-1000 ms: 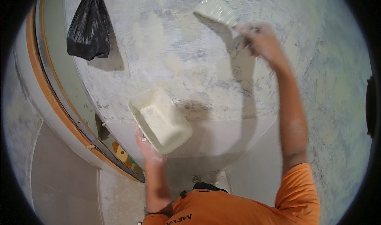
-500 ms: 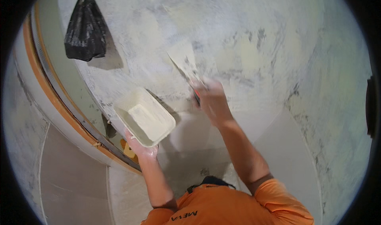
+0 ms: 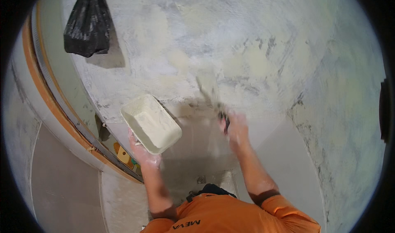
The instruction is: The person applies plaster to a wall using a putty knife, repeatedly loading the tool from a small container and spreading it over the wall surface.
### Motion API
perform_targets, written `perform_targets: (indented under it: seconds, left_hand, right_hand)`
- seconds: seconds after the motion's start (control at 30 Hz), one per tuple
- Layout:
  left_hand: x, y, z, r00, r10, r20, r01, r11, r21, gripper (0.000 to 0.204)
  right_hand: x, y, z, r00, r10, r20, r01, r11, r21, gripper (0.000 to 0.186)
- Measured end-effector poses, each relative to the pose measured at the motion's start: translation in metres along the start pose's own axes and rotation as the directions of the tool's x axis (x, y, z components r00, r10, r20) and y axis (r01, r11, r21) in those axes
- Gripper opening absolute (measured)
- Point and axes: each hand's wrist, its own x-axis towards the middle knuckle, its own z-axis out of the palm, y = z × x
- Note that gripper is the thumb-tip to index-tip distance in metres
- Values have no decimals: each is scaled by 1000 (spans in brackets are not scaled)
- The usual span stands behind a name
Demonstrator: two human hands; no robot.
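Note:
My left hand (image 3: 146,155), white with residue, holds a cream rectangular plastic tub (image 3: 150,124) from below and beside its left edge; pale paste coats its inside. My right hand (image 3: 235,128) grips the dark handle of a wide putty knife (image 3: 207,91), whose blade is smeared by motion and lies over the lower part of the patchy white plastered wall (image 3: 251,48). I cannot tell whether the blade touches the wall.
A black plastic bag (image 3: 87,25) hangs on the wall at upper left. A doorway with an orange-edged frame (image 3: 51,85) runs down the left, with small yellow items (image 3: 123,155) beyond it. Grey tiles (image 3: 279,167) line the lower walls, and a drain (image 3: 201,179) shows on the floor.
My right hand with the putty knife has come down from high at the right to the lower wall, lately moving slightly right and down. The tub sits a little further left in the picture.

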Motion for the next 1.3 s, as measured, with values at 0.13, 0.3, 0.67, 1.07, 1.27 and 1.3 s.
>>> perform_targets:
  seconds: [0.13, 0.3, 0.67, 1.07, 1.27, 1.3]
  left_hand:
    - [-3, -9, 3, 998, -48, 34, 50, 998, -49, 46]
    - [0, -16, -2, 999, -32, 6, 32, 995, 97, 49]
    - [-4, -12, 6, 991, 136, -4, -131, 962, 238, 47]
    - [-16, -8, 27, 994, -53, 97, 42, 993, 107, 60]
    - [-15, -13, 21, 994, -74, 76, 72, 997, 28, 59]
    - [-14, -12, 20, 998, -58, 31, 57, 998, 26, 56]
  right_hand:
    - [58, -101, -26, 989, -126, 73, 121, 990, 77, 35]
    - [123, -131, -51, 943, -313, 111, 331, 915, -229, 49]
    - [155, -80, -155, 985, -120, -127, 23, 813, -582, 72]
    - [110, -157, -72, 999, -46, -1, 46, 992, 121, 40]
    - [113, -70, -18, 986, 119, 114, -134, 982, 135, 44]
    - [98, -47, -10, 976, 188, 114, -201, 972, 120, 43]
